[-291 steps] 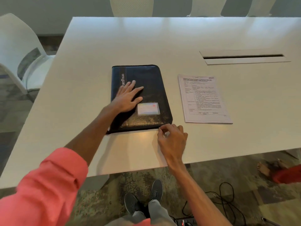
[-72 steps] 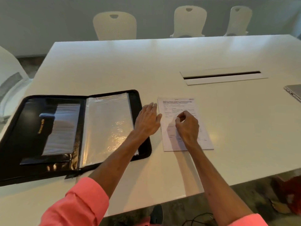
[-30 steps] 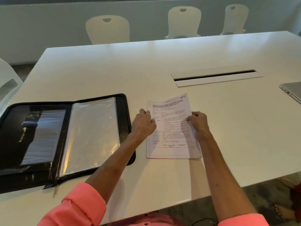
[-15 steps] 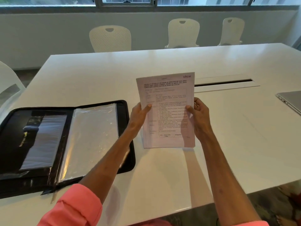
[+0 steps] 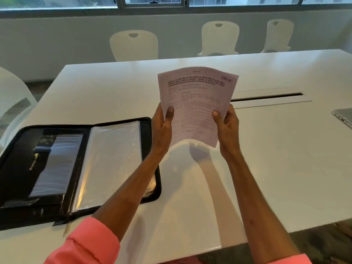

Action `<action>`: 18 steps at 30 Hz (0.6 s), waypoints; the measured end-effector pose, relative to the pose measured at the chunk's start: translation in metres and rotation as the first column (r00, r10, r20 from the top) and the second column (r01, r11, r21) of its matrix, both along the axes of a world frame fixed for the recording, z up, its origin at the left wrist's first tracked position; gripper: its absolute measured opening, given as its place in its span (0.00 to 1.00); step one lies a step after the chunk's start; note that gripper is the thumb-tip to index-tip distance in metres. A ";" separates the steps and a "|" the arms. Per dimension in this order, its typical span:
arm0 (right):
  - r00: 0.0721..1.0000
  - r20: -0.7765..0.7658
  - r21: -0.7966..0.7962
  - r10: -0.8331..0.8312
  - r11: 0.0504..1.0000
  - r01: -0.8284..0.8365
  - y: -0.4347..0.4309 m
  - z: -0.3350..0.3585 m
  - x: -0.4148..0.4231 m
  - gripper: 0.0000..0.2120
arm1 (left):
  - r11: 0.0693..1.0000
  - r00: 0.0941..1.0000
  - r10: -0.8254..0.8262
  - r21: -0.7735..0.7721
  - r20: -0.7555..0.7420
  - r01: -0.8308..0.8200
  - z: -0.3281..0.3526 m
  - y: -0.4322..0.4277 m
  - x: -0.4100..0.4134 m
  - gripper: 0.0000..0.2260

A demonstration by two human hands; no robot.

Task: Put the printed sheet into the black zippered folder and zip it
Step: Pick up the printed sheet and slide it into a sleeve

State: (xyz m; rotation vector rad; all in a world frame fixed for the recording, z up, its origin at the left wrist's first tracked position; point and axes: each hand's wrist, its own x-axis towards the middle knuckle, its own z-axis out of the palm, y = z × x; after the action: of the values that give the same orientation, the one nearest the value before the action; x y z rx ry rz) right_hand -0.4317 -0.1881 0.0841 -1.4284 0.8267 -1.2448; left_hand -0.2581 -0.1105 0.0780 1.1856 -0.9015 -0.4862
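Observation:
The printed sheet [image 5: 196, 98] is held upright in the air above the white table [image 5: 266, 159], bowed slightly, its printed side facing me. My left hand [image 5: 162, 128] grips its left edge with the thumb on the front. My right hand [image 5: 226, 128] grips its right edge the same way. The black zippered folder [image 5: 17, 168] lies open flat on the table to the left, with a clear plastic sleeve [image 5: 110, 164] on its right half and a pocket on its left half. My left forearm crosses above the folder's right corner.
A long cable slot [image 5: 266, 97] is set in the table behind the sheet. A laptop corner [image 5: 343, 116] shows at the right edge. White chairs [image 5: 134, 45] stand along the far side and at the left [image 5: 11, 100]. The table's near edge is close to me.
Both hands have raised the sheet higher off the table than half a second ago; it now bows between them. The folder has stayed open in place.

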 end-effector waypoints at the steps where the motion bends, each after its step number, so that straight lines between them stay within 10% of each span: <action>1: 1.000 -0.007 0.014 -0.003 1.000 0.003 0.001 -0.006 0.000 0.13 | 1.000 1.000 -0.003 0.018 -0.007 0.003 -0.007 0.002 0.000 0.15; 18: 0.982 -0.151 0.184 0.113 0.979 -0.084 -0.019 -0.021 0.002 0.14 | 0.957 0.999 0.017 0.288 0.028 -0.024 -0.018 0.007 0.024 0.12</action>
State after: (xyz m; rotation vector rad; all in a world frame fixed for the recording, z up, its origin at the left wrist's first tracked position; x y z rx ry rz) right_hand -0.4295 -0.2067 0.0630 -1.4197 0.9400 -0.9650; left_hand -0.2339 -0.1031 0.0602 1.4682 -0.8582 -0.6020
